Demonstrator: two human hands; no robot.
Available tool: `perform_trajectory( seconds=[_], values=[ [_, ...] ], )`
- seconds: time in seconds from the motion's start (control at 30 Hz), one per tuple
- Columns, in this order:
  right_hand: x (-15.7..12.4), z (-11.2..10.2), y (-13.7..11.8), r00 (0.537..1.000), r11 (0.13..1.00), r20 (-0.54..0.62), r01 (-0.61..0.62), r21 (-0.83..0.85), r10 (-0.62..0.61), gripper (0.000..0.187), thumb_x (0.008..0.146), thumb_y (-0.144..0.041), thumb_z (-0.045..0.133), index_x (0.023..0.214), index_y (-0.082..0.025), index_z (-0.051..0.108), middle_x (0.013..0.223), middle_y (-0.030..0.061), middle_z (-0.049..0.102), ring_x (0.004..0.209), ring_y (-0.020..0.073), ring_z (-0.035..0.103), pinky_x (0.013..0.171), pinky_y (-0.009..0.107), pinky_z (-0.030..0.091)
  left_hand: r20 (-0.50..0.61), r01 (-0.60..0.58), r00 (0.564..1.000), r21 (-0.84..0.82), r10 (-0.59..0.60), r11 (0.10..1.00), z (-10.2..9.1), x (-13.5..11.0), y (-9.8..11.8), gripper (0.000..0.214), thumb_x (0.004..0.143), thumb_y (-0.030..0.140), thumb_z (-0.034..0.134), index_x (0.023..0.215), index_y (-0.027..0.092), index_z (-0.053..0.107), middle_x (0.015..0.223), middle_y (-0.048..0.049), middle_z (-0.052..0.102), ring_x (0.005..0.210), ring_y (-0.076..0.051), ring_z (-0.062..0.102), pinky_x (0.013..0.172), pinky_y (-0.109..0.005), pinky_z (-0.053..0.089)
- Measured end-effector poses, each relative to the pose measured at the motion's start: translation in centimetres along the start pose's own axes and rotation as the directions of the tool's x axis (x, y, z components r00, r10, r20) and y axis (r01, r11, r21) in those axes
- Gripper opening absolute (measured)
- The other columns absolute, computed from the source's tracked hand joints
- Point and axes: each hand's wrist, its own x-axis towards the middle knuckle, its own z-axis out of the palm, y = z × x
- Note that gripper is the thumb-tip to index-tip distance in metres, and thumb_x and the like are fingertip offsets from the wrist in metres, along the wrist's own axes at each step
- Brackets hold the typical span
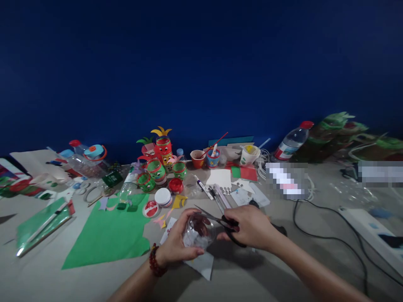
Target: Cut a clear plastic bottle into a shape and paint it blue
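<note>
My left hand (pixel 176 242) is wrapped round a clear plastic cup-like piece (pixel 199 233), its round opening tilted up towards me. With my right hand (pixel 248 224) I grip a pair of dark-handled scissors (pixel 231 230). The scissor blades reach left over the far rim of the clear piece; whether they touch it I cannot tell. Beneath my hands lies a white paper sheet (pixel 203 266) with some marks, partly covered. Small yellow paper scraps (pixel 179 202) and an open-looking white lidded jar (pixel 163 197) lie just beyond my left hand.
A green sheet (pixel 110 230) lies to the left. Behind stand decorated green cups (pixel 155 170), a red paint pot (pixel 175 185) and paper cups (pixel 197 159). A red-capped bottle (pixel 291 140) leans at the back right. A black cable (pixel 327 237) and power strip (pixel 371 235) lie right.
</note>
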Motion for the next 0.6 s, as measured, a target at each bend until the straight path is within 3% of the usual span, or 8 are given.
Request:
perform_trajectory(
  seconds=[0.3, 0.4, 0.5, 0.6],
  values=[
    [0.3, 1.1, 0.7, 1.0, 0.998, 0.013, -0.02, 0.053, 0.019, 0.041, 0.079, -0.055, 0.069, 0.059, -0.021, 0.058, 0.058, 0.0012, 0.066, 0.057, 0.0178, 0.058, 0.053, 0.028, 0.02, 0.002, 0.017, 1.0, -0.108, -0.017, 0.994, 0.3, -0.1, -0.4, 0.078, 0.069, 0.038, 0.086, 0.132, 0.024, 0.044, 0.119, -0.0121, 0.059, 0.095, -0.024, 0.063, 0.084, -0.039, 0.05],
    [0.5, 1.3, 1.0, 0.996, 0.982, -0.021, -0.08, 0.172, 0.085, 0.041, 0.081, -0.05, 0.066, 0.056, -0.021, 0.052, 0.056, 0.0006, 0.061, 0.057, 0.0167, 0.054, 0.054, 0.027, 0.023, -0.022, 0.044, 0.999, -0.176, -0.048, 0.983, 0.4, 0.2, 0.0, 0.075, 0.069, 0.043, 0.085, 0.131, 0.024, 0.047, 0.123, -0.0129, 0.057, 0.094, -0.023, 0.063, 0.081, -0.037, 0.051],
    [1.0, 0.9, 0.6, 0.982, 0.876, -0.042, -0.143, 0.461, 0.183, 0.035, 0.079, -0.05, 0.066, 0.063, -0.021, 0.052, 0.058, -0.0011, 0.056, 0.057, 0.0154, 0.051, 0.055, 0.026, 0.032, -0.052, 0.077, 0.995, -0.23, -0.091, 0.97, 0.3, 0.4, 0.5, 0.07, 0.071, 0.049, 0.082, 0.129, 0.024, 0.053, 0.122, -0.0121, 0.057, 0.098, -0.024, 0.062, 0.083, -0.036, 0.05],
    [1.6, 0.1, -0.4, 0.987, 0.643, -0.069, -0.042, 0.765, 0.146, 0.031, 0.076, -0.048, 0.07, 0.081, -0.02, 0.058, 0.074, -0.0001, 0.059, 0.063, 0.015, 0.053, 0.058, 0.025, 0.041, -0.051, 0.1, 0.992, -0.223, -0.114, 0.97, 0.0, 0.8, 1.0, 0.067, 0.074, 0.049, 0.08, 0.13, 0.022, 0.055, 0.119, -0.0122, 0.059, 0.105, -0.027, 0.06, 0.087, -0.038, 0.049]
  ],
)
